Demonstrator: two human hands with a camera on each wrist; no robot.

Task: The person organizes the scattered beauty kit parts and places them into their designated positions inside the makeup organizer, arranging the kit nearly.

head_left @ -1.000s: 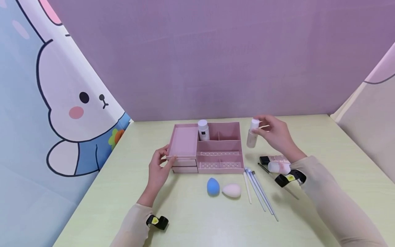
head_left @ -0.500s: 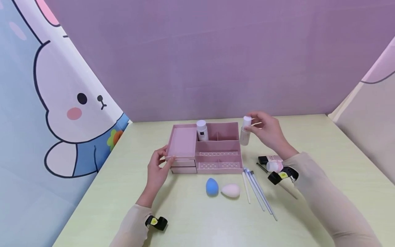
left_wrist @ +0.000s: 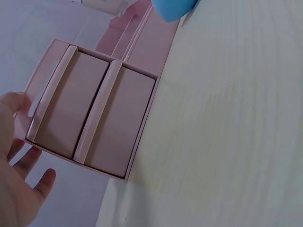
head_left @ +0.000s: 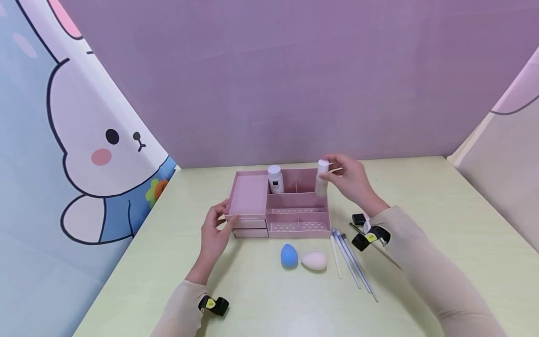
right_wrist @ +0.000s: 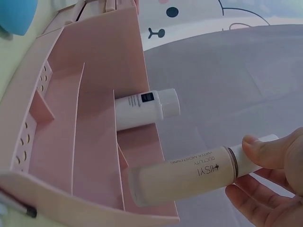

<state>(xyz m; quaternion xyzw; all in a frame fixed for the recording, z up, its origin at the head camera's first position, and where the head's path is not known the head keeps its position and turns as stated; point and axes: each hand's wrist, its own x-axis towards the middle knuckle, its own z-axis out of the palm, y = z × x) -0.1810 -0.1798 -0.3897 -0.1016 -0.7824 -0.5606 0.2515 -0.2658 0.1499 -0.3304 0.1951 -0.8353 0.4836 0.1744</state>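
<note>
Looks like early days, going by the layout. Got one white bottle (head_left: pixel 275 180) parked in the back left compartment of the pink makeup organizer (head_left: pixel 249 193). Pinching a HISYI foundation bottle (right_wrist: pixel 189 176) by its cap in the right hand (head_left: pixel 350 179), over the back right compartment; can't tell how far in. Gripping the organizer's drawer end with the left hand (head_left: pixel 215 232), well apart from the other. Probably left to sort, going by the table (head_left: pixel 261 304): blue sponge (head_left: pixel 289 256), pale pink sponge (head_left: pixel 314 260), purplish brushes (head_left: pixel 355 263), dark brush (head_left: pixel 389 258), plus a black-capped item (head_left: pixel 359 219), partly hidden.
</note>
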